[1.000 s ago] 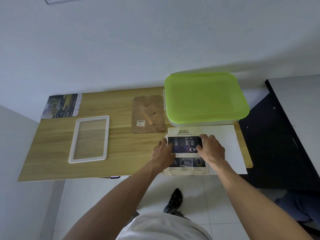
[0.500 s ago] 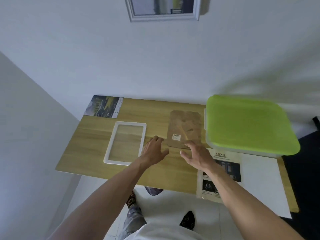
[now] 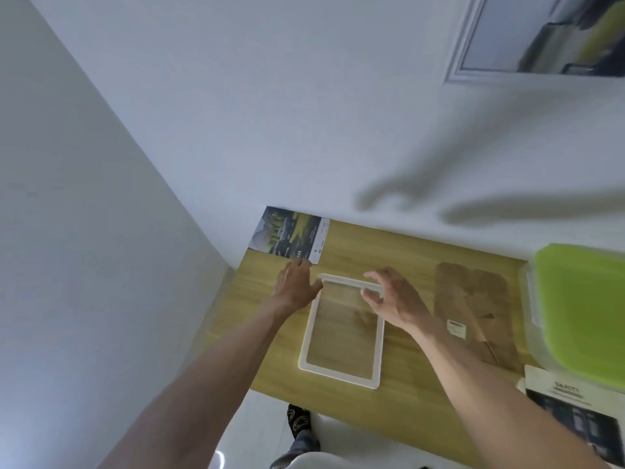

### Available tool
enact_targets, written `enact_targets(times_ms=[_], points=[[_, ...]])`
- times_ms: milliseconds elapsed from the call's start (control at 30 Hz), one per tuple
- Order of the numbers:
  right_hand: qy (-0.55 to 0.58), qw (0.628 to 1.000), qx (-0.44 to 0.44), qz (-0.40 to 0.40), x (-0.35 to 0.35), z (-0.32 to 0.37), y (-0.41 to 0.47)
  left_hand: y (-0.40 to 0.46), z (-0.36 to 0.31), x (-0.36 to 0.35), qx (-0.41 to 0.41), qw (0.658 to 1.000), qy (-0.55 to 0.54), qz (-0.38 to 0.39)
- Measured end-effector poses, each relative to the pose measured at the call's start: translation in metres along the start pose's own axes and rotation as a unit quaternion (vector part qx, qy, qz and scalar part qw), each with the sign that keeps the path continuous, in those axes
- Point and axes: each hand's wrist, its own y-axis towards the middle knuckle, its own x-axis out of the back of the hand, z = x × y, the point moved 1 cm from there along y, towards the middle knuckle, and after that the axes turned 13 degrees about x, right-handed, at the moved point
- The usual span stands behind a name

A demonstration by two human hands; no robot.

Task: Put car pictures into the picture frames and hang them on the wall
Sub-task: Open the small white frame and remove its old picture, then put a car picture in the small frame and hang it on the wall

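Half a second earlier both hands were near the brown backing board; now they had moved left to the white picture frame [image 3: 341, 330], which lay flat on the bench [image 3: 406, 394]. The left hand [image 3: 297, 286] rested beside its top corner, fingers straight, tips touching the car picture [image 3: 291, 235]. The right hand [image 3: 392, 299] hovered over the frame's upper edge, fingers loosely curled, holding nothing. Probably the frame would be filled next
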Motion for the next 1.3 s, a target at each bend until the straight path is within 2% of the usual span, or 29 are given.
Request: enact_targets(times_ms=[233,367,567,667,767,900,1000,1100,1300], points=[[-0.016,0.999,-0.028,0.02,-0.041,0.038,0.076,0.064,0.051,0.022,-0.022,0.999,0.029,0.009],[-0.043,0.998,-0.024,0.035,-0.062,0.054,0.107,0.091,0.063,0.022,-0.066,0.996,0.061,-0.003],[-0.075,0.995,-0.024,0.066,-0.081,0.064,0.149,0.113,0.087,0.008,-0.103,0.984,0.137,0.039],[-0.102,0.99,-0.036,0.092,-0.091,0.062,0.16,0.11,0.096,-0.004,-0.13,0.985,0.117,-0.011],[-0.152,0.984,-0.031,0.082,-0.098,0.062,0.163,0.104,0.099,-0.009,-0.169,0.977,0.112,-0.062],[-0.211,0.974,0.019,0.086,-0.103,0.064,0.158,0.102,0.106,-0.01,-0.198,0.97,0.088,-0.111],[-0.257,0.96,0.09,0.057,-0.102,0.065,0.152,0.098,0.111,-0.008,-0.209,0.969,0.064,-0.113],[-0.247,0.958,0.143,-0.003,-0.096,0.067,0.144,0.095,0.116,-0.007,-0.222,0.964,0.062,-0.137],[-0.236,0.952,0.178,-0.082,-0.077,0.064,0.12,0.083,0.117,0.007,-0.252,0.944,0.042,-0.209]])
